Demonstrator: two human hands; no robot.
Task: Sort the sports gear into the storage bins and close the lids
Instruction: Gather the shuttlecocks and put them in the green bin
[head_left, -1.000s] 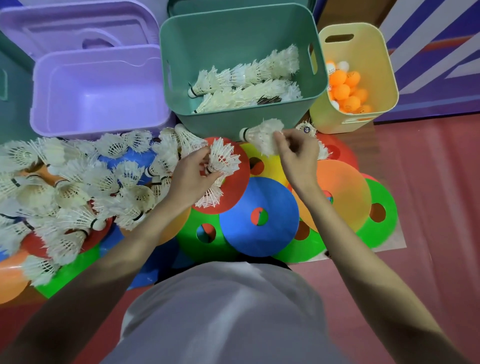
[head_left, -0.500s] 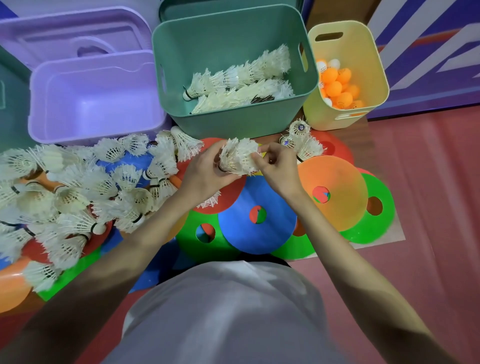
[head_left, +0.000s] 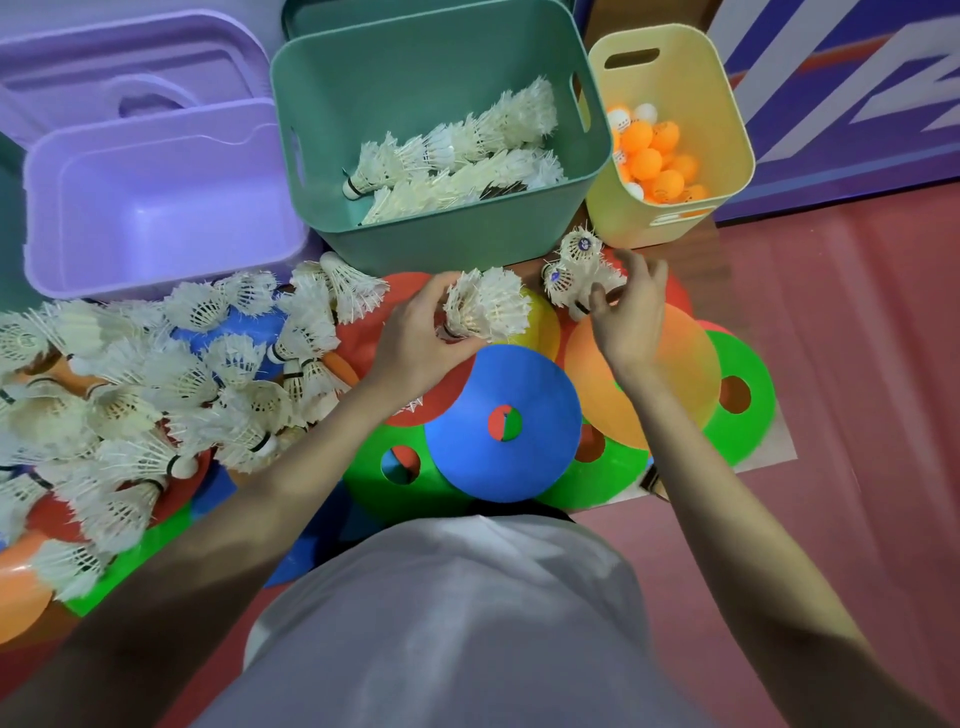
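While the left hand (head_left: 415, 338) grips a nested stack of shuttlecocks (head_left: 485, 304), fingers curled round its cork end, the feathers point right and away, toward the green bin (head_left: 441, 239) just beyond. That bin already holds rows of shuttlecocks, so I judge the stack goes straight ahead over its near wall. The right hand (head_left: 626, 317), fingers spread and holding nothing, reaches at a small cluster of loose shuttlecocks (head_left: 574, 270) just in front of the yellow bin (head_left: 727, 130); it is the nearer hand to them.

bins (head_left: 441, 244): 3 | lids (head_left: 104, 67): 2 | hands (head_left: 415, 338): 2
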